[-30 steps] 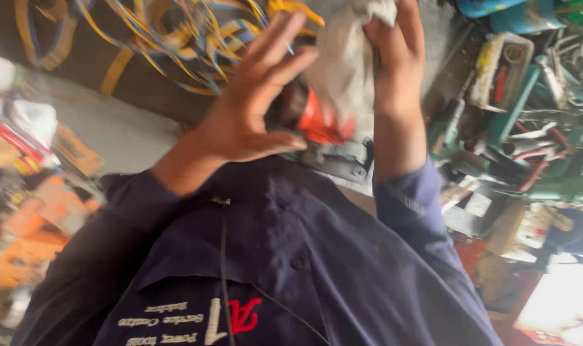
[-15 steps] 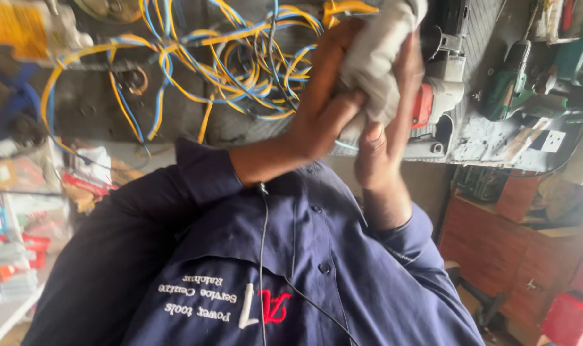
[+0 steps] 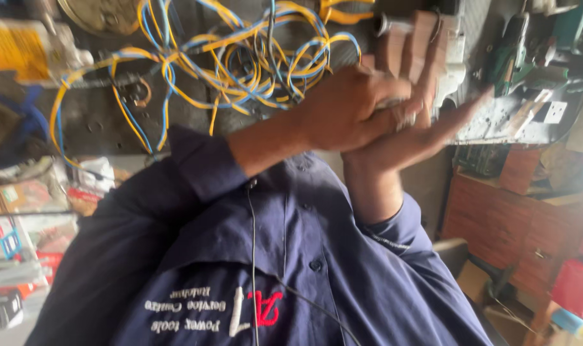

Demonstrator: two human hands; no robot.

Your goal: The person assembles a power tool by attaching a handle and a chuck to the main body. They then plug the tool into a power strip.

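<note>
Navy-blue cloth of a work shirt [image 3: 342, 269] fills the lower part of the view, with one thin black cord [image 3: 253, 256] running down its front. Above it the two hands meet in front of the chest. The right hand [image 3: 413, 131] is open, its fingers spread and pointing up and outward. The left hand [image 3: 346, 109] lies across its palm with the fingers curled over. Motion blur hides the spot where they touch, so I cannot tell whether something small is pinched there, though no tool or part shows in either hand. As for progress, nothing on the bench [image 3: 99, 122] is being gripped and no work on the things there shows in hand. The nearest thing is one tangle of yellow and blue wires [image 3: 240, 57], just behind the hands and apart from them. To the right sits one green power tool [image 3: 516, 51], and one red box [image 3: 576, 285] stands low at the right.
</note>
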